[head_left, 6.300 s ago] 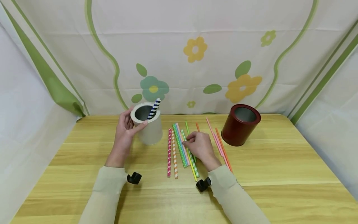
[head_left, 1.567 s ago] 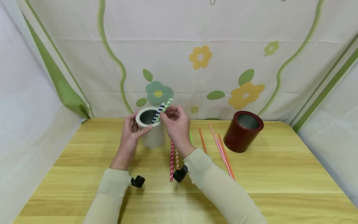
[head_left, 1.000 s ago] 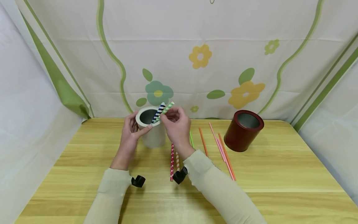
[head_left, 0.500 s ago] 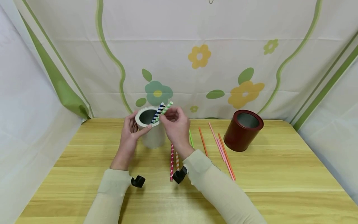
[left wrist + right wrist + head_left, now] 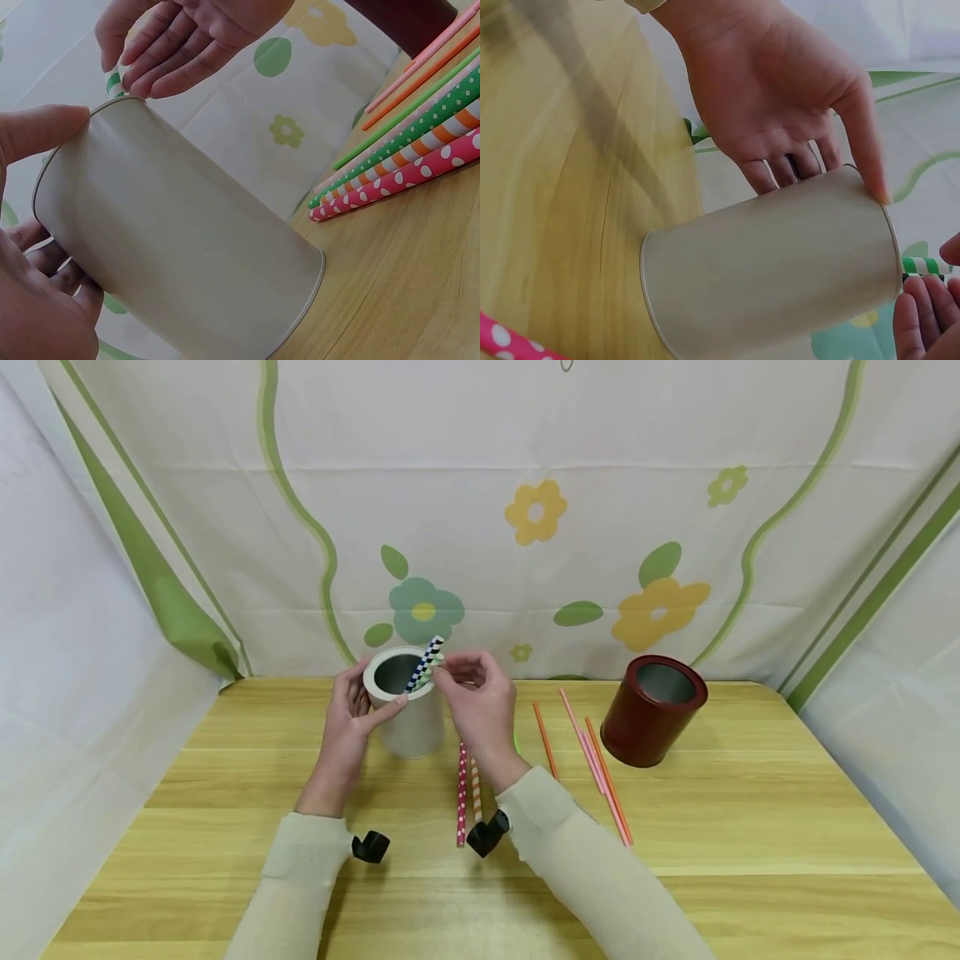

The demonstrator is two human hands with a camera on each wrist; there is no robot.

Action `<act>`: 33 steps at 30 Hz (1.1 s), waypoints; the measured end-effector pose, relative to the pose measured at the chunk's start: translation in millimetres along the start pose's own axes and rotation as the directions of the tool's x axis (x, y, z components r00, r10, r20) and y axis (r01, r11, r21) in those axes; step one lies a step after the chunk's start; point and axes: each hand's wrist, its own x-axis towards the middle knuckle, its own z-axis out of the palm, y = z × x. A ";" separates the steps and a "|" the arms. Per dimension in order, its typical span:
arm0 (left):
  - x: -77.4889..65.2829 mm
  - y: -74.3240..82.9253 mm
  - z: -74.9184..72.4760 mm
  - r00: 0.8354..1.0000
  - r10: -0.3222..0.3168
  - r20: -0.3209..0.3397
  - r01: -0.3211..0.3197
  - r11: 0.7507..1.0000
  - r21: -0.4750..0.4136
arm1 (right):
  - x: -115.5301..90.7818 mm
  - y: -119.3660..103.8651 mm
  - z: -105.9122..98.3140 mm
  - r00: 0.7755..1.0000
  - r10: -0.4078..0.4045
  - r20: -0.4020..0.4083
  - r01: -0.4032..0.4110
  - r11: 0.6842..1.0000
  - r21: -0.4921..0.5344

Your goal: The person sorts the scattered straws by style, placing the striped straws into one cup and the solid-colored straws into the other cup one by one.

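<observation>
My left hand point(image 5: 343, 735) grips the white can point(image 5: 412, 727) from its left side, thumb over the rim, the other fingers round the far wall. At the can's right rim my right hand point(image 5: 480, 710) pinches a green-and-white striped paper straw point(image 5: 921, 265) near its top; the straw's lower part is hidden inside the can. A dark-blue-and-white striped straw point(image 5: 427, 662) leans in the can beside it, its top sticking out above the rim. Below the right hand lie a pink dotted straw point(image 5: 461, 802) and an orange-and-white striped straw point(image 5: 476, 793), partly covered by the wrist.
A dark red can point(image 5: 645, 718) stands at the right of the wooden table point(image 5: 750, 827). Thin orange point(image 5: 545, 739) and pink straws point(image 5: 592, 760) lie left of it. A green dotted straw point(image 5: 409, 133) shows in the left wrist view. A flowered curtain point(image 5: 480, 527) hangs behind.
My right hand has gone from the straws on the table to the white can with the green striped straw. In the last half second that straw has sunk deeper into the can. The left hand keeps its hold.
</observation>
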 end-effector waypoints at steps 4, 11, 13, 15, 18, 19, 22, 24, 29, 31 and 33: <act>0.5 0.6 0.8 1.000 -0.010 0.002 0.010 1.000 -0.002 | -3.5 3.3 -11.0 0.999 0.042 -0.028 -0.042 0.999 0.012; 1.0 0.9 1.5 1.000 -0.014 -0.012 0.014 1.000 0.000 | -7.7 11.0 -29.2 0.994 0.088 -0.071 -0.085 0.996 0.034; 1.0 0.3 1.4 1.000 -0.014 -0.017 0.014 1.000 0.003 | -8.8 12.5 -32.9 0.993 0.097 -0.074 -0.095 0.995 0.038; 0.9 -0.4 1.2 1.000 -0.015 -0.020 0.015 1.000 0.008 | -10.2 14.1 -36.4 0.990 0.112 -0.081 -0.110 0.993 0.031; 0.8 -1.4 0.8 1.000 -0.016 -0.022 0.016 1.000 0.013 | -13.3 15.9 -41.6 0.986 0.145 -0.087 -0.143 0.989 0.024; 0.8 -1.5 0.7 1.000 -0.015 -0.023 0.015 1.000 0.013 | -14.2 16.9 -43.4 0.984 0.156 -0.089 -0.155 0.988 0.024; 0.8 -1.4 0.7 1.000 -0.011 -0.022 0.012 1.000 0.013 | -17.0 19.9 -48.4 0.978 0.189 -0.087 -0.185 0.981 0.048; 0.7 -1.2 0.9 1.000 -0.010 -0.020 0.010 1.000 0.011 | -18.5 22.4 -51.6 0.975 0.205 -0.085 -0.201 0.978 0.059; 0.4 -0.6 1.6 1.000 -0.010 -0.018 0.010 1.000 0.006 | -21.1 30.0 -59.1 0.970 0.229 -0.086 -0.226 0.973 0.044; 0.4 -0.5 1.8 1.000 -0.009 -0.018 0.009 1.000 0.003 | -22.2 33.8 -62.3 0.966 0.243 -0.087 -0.242 0.970 0.019; 0.1 -0.6 1.8 1.000 -0.008 -0.017 0.008 1.000 0.000 | -23.4 38.1 -65.2 0.961 0.261 -0.088 -0.263 0.965 -0.009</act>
